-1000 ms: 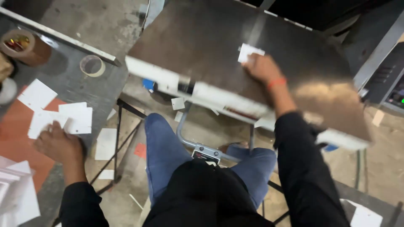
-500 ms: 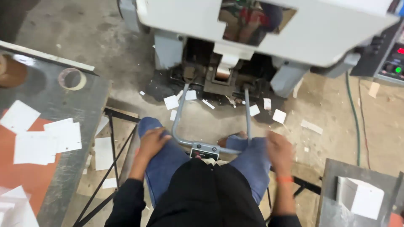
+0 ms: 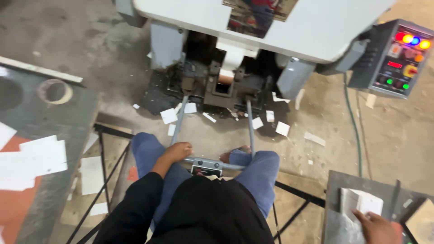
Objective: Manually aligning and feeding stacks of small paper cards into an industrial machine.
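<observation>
I sit facing a grey-white machine [image 3: 316, 31], my blue-jeaned knees on either side of its metal pedal frame [image 3: 205, 163]. My left hand [image 3: 177, 152] rests on my left knee beside the frame's left bar, fingers loosely curled and holding nothing. My right hand [image 3: 377, 228] is at the bottom right, partly cut off by the frame edge. Its fingertips touch the lower edge of a small stack of white paper pieces [image 3: 361, 202] on a grey side table [image 3: 337, 190]. A bare foot [image 3: 233, 155] shows on the pedal.
A control box [image 3: 398, 58] with coloured lights stands at the right, a green cable [image 3: 355, 131] running below it. On the left a dark table [image 3: 58, 122] holds white cards [image 3: 43, 156] and a tape roll [image 3: 54, 90]. Paper scraps [image 3: 169, 115] litter the floor.
The view dropped from the machine's flat plate to the floor and pedal. My left hand came off the left table onto my knee. My right hand went from the plate to my knee, then to the paper stack.
</observation>
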